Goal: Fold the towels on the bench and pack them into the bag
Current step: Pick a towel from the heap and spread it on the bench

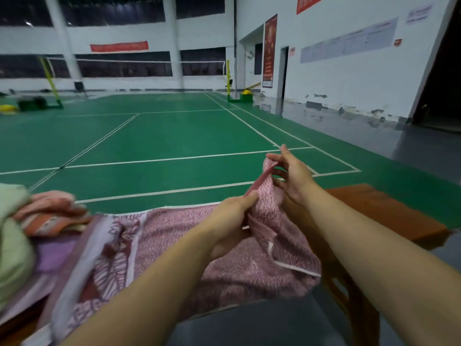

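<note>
Towel (174,236) lies on bench (389,213), other towels (47,211) at left.

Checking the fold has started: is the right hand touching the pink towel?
Touching. The head view shows the right hand pinching the pink towel at its raised corner.

Two hands (232,218) (294,178) — one pink towel (174,236), one bench (389,211), two net posts (51,78) (227,76).

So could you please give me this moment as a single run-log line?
step: folding | left hand: grips pink towel | right hand: pinches its raised edge | towel: on bench | bag: not visible
</note>
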Tool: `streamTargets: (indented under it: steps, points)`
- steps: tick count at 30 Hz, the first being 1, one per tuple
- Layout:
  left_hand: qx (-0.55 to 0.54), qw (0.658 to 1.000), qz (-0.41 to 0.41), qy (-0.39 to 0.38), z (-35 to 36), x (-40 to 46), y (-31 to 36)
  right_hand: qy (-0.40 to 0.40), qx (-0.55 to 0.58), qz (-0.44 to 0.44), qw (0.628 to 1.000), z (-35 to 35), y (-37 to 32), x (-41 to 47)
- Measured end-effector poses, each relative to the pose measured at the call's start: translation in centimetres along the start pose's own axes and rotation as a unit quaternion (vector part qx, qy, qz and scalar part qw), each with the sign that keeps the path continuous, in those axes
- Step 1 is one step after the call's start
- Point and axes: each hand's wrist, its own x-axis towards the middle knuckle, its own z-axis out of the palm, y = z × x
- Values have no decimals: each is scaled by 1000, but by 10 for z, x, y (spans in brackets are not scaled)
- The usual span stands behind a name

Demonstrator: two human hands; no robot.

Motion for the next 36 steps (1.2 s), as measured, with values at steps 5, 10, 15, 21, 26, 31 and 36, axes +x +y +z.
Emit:
streamTargets:
  steps: [5,10,15,21,26,31,36]
  points:
    - [46,994,43,87,-59,-59,21,-74,-35,-7,997,102,8,-15]
    - [142,965,79,205,-124,-115,18,-141,-81,-8,987,200,24,-52]
    - [242,927,61,280,-182,-163,1,-229,-190,-18,955,274,51,-90]
    - [391,863,-37,318,-219,-188,-24,-312,-297,20,902,314,99,-118]
    - [557,752,-46,349,-225,-185,-29,-345,-245,23,906,301,102,-123]
    - [616,683,-6,391,-229,-157,-26,-228,-308,-16,923,249,86,-99]
    - [545,699,20,463,-239,-149,-32,-118,-531,-27,838,152,81,-93]
